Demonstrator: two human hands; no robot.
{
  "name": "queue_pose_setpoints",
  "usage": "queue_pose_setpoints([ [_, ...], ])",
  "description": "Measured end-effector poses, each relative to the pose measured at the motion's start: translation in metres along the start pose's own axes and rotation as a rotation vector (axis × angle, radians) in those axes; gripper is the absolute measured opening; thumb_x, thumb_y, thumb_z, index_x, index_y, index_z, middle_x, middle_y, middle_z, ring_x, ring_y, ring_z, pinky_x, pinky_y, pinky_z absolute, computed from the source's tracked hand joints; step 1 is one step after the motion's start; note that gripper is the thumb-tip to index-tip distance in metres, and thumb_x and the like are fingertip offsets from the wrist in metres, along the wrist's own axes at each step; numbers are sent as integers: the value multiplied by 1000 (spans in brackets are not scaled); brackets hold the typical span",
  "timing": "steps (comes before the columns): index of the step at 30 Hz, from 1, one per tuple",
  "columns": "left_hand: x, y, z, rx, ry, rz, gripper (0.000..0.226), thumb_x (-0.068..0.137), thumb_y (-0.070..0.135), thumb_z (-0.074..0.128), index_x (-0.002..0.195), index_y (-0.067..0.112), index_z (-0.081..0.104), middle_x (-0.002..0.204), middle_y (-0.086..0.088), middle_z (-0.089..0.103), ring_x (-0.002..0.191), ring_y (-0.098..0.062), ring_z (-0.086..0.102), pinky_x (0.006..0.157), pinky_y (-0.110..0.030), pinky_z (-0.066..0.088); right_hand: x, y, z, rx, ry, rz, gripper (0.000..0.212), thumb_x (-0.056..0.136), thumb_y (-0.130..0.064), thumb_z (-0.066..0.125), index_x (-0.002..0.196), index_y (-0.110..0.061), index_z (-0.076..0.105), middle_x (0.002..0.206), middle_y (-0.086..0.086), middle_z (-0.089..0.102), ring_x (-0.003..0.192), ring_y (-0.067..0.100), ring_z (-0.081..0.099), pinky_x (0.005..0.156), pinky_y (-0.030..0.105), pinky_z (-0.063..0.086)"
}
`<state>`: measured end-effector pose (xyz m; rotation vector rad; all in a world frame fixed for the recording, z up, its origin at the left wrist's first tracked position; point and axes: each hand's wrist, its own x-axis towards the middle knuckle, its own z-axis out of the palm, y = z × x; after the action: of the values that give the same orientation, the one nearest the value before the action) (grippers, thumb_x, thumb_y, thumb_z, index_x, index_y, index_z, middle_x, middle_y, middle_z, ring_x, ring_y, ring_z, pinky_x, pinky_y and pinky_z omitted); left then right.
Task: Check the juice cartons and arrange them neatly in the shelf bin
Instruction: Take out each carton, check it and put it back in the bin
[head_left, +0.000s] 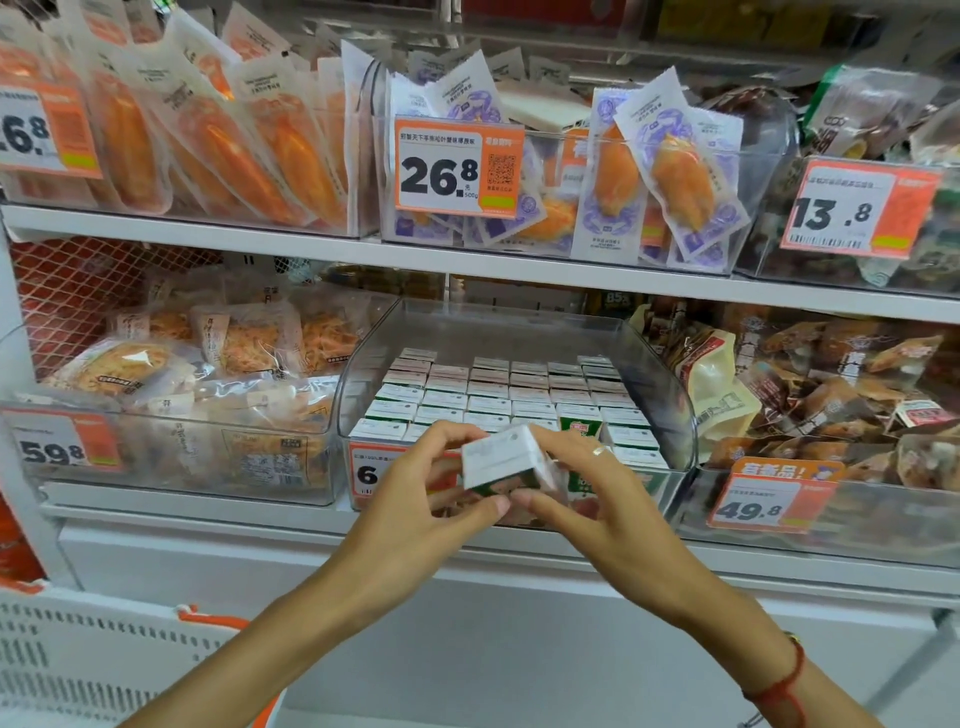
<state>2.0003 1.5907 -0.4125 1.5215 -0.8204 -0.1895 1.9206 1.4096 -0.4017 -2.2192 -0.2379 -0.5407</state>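
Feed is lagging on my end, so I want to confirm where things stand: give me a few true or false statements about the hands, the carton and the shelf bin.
1. Both hands hold one juice carton. True: the left hand and right hand grip it together.
2. The held carton sits inside the clear bin. False: it is held in front of the bin, outside it.
3. The bin holds rows of cartons standing upright. True.
4. The bin is on the top shelf. False: it is on the lower shelf, under the bin with the 26.8 price tag.
5. The right hand is bare of jewellery. False: a ring shows on one finger.
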Motion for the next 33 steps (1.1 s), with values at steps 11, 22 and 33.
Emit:
queue_pose_setpoints([
  [11,6,-1,14,71,123,47,40,74,40,65,113,45,60,102,27,69,99,4,65,74,-9,50,0,16,-15,-150,-11,47,51,90,-58,47,139,-50,40,127,-27,48,124,-1,39,100,34,46],
  [22,55,10,17,154,246,110,35,84,42,61,114,58,51,108,31,64,106,4,60,68,-11,52,-8,73,-68,-719,525,182,45,88,-2,64,132,-9,56,125,10,60,115,29,51,91,40,43],
  [33,137,-10,48,696,-181,151,47,95,39,58,140,35,47,132,15,54,113,-5,51,92,-29,43,-18,85,-72,-616,548,122,40,90,-7,65,129,-15,61,126,0,59,118,20,50,93,26,36],
])
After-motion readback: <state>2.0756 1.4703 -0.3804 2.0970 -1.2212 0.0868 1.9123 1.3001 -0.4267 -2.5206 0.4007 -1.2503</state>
